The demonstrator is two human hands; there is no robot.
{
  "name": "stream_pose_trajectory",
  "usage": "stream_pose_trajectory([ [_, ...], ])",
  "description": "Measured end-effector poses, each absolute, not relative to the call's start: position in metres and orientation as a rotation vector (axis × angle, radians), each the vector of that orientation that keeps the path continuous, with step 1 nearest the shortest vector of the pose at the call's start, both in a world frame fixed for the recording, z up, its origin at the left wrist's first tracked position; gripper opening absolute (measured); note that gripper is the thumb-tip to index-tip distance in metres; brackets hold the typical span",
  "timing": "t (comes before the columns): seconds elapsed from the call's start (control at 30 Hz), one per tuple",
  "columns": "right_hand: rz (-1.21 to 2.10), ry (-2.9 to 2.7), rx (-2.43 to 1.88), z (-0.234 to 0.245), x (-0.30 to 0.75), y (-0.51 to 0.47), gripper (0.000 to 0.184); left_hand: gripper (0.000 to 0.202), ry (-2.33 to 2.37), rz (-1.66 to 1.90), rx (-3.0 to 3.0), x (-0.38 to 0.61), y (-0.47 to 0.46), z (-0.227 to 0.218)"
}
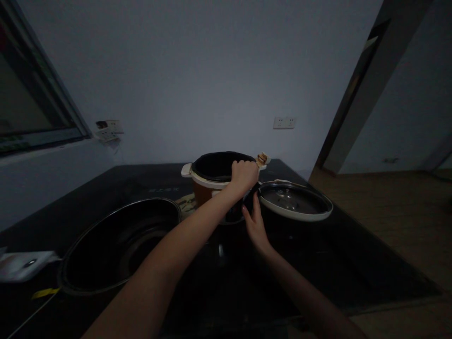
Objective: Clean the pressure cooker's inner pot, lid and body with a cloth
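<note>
An electric cooker with a brown body, white rim and side handles stands uncovered toward the back of the black tabletop. My left hand is a fist over its right front rim, and whatever the fingers grip is hidden. Just below, my right hand has its thumb and fingers around a dark piece at the cooker's front right side; its kind is too dark to make out. A glass lid with a pale rim lies tilted right of the cooker, close to my right hand.
A large black basin sits at the left front, beside my left forearm. Farther left are a white plastic packet and a yellow strip. The black table ends at the right above a wooden floor. Behind stands a wall with a socket.
</note>
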State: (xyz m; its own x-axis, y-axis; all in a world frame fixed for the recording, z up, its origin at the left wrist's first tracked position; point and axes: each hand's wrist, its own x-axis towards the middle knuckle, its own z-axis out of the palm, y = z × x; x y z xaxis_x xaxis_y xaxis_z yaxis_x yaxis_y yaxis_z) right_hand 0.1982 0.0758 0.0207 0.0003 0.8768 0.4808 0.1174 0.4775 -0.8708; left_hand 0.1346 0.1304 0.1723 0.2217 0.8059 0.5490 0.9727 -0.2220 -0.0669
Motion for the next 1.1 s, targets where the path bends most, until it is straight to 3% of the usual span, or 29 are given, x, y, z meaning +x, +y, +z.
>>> stream_pose_trajectory([
  [0.23,0.413,-1.65,-0.941,0.025,0.195,0.063,0.058,0.04,-1.699,-0.728,-2.008,0.118,0.105,0.186],
  [0.4,0.094,-1.902,-0.854,0.035,0.196,0.061,0.051,0.024,-1.545,-1.187,-1.974,0.097,0.04,0.195],
  [0.53,0.125,-2.062,-0.76,0.044,0.179,0.059,0.052,0.017,-1.494,-1.537,-2.089,0.093,-0.006,0.161],
  [0.73,0.198,-2.161,-0.659,0.05,0.16,0.055,0.057,0.025,-1.571,-1.996,-1.923,0.084,-0.009,0.088],
  [0.9,0.251,-2.164,-0.412,0.056,0.177,0.053,0.056,0.038,-1.588,-2.112,-1.897,0.078,0.016,0.065],
  [1.1,0.178,-1.986,-0.487,0.074,0.204,0.052,0.039,0.05,-1.591,-2.104,-1.787,0.096,0.033,0.052],
])
